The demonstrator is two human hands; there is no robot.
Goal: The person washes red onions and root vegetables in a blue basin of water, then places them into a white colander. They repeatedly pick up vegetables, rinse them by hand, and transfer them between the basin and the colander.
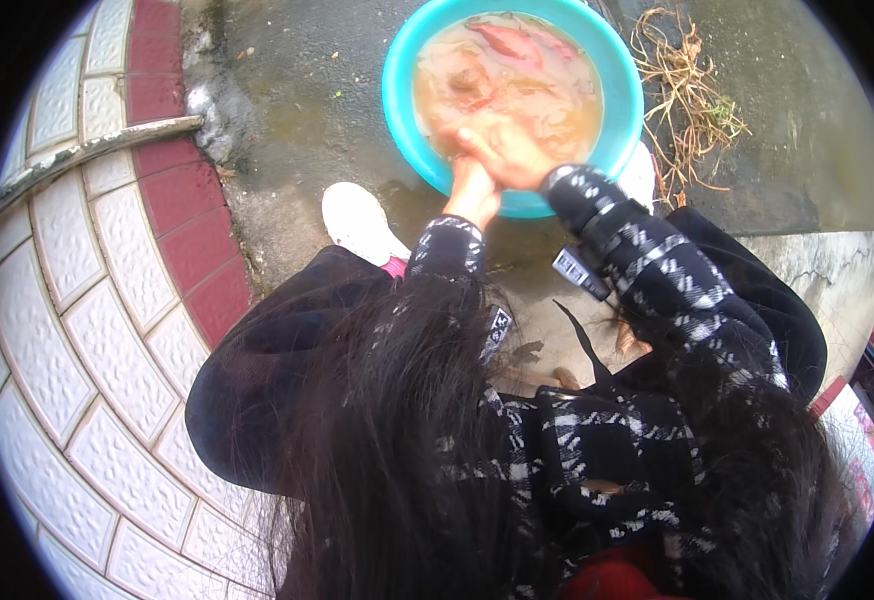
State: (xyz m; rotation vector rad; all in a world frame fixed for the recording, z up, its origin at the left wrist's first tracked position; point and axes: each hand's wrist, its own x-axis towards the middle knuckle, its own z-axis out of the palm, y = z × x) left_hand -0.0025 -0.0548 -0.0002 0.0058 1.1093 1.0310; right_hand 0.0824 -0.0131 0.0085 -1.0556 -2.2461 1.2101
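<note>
A round turquoise plastic basin stands on the wet concrete ground before me, holding cloudy brownish water. In the water lie reddish-pink, partly submerged pieces; the murk hides what they are. My left hand is at the basin's near rim, its fingers against the other hand. Over the near side of the water, my right hand lies across my left, blurred and bright. The two hands touch each other, and whether anything is between them cannot be made out.
A tangle of dry stems or roots lies right of the basin. White shoes flank the basin's near side. White and red wall tiles line the left, with a narrow ledge or pole across them. A concrete edge is at right.
</note>
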